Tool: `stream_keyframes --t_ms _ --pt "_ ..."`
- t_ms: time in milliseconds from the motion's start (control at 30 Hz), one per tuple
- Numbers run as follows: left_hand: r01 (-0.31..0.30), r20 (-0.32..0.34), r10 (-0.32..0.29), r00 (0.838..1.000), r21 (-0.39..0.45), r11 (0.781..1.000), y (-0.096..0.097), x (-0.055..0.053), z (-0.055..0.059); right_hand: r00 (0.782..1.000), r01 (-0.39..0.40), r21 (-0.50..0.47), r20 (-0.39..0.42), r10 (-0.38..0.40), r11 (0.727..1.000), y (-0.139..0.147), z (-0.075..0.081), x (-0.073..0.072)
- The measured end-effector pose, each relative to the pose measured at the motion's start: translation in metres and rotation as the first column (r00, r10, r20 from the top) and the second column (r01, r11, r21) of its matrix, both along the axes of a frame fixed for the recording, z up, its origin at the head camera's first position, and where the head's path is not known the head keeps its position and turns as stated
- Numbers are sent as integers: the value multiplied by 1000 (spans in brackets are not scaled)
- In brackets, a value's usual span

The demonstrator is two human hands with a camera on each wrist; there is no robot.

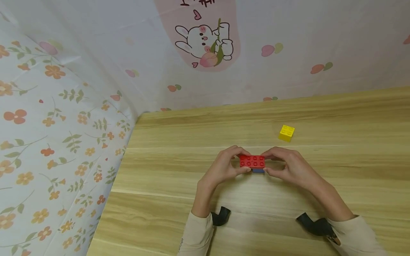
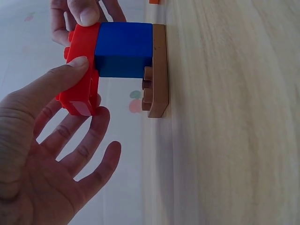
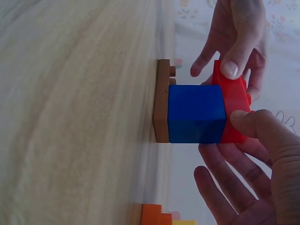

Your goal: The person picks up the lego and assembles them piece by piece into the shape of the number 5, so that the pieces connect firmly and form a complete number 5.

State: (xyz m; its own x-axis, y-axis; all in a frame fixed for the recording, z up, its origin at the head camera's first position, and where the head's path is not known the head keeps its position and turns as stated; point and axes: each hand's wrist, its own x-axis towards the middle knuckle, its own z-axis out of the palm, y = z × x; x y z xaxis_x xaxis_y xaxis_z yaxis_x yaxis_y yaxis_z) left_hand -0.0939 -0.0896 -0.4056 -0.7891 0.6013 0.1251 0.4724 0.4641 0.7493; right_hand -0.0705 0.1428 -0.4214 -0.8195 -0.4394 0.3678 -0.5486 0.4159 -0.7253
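A red eight-stud brick (image 1: 252, 161) lies across the top of a blue block (image 2: 124, 49), overhanging it toward the left. The blue block stands on a thin brown brick (image 2: 160, 70), whose uncovered studs show at the same side. My left hand (image 1: 224, 167) pinches the red brick's left end between thumb and fingers. At its other end my right hand (image 1: 291, 167) pinches the same brick, thumb on the near side (image 3: 234, 115). In both wrist views the stack appears sideways, the red and blue pieces touching. The outer fingers of each hand are spread loosely.
Beyond the right hand a yellow four-stud brick (image 1: 287, 133) sits on the wooden table (image 1: 153, 170). An orange brick (image 3: 151, 214) shows partly at the right wrist view's lower edge. Patterned cloth (image 1: 128, 42) hangs behind and left. Black wrist pieces (image 1: 221, 217) extend from the sleeves.
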Motion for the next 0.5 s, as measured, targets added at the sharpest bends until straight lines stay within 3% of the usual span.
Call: stream_keyframes --t_ms 167,500 --pt "5 16 -5 1000 18 1000 0 0 -1 1000 10 -7 4 -10 1000 0 -2 0" --pt "4 50 -7 999 57 998 0 -1 -2 995 -14 -84 93 22 996 -2 -1 0"
